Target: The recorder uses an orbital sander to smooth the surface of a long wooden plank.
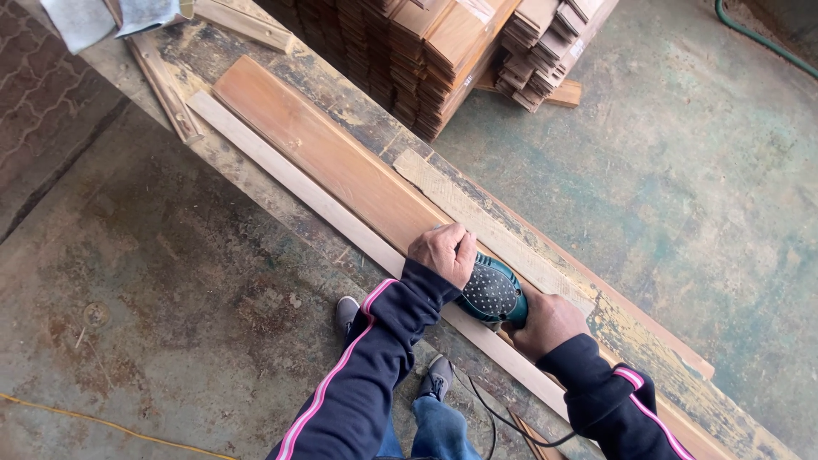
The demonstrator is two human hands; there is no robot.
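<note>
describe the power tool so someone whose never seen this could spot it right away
Find the long worn workbench running diagonally across the concrete floor, then the reddish-brown plank lying on it. At the plank's near end, between the left hand and right hand, sits the sander. It is the only teal thing there, with a black dotted grip and a black cord.

A woodworking shop: tall stacks of cut boards (443,51) stand on a stained concrete floor (682,187), a worn, paint-flecked workbench (256,183) carries long planks (332,162), and an electric sander (492,294) (teal, corded) sits on one.
</note>
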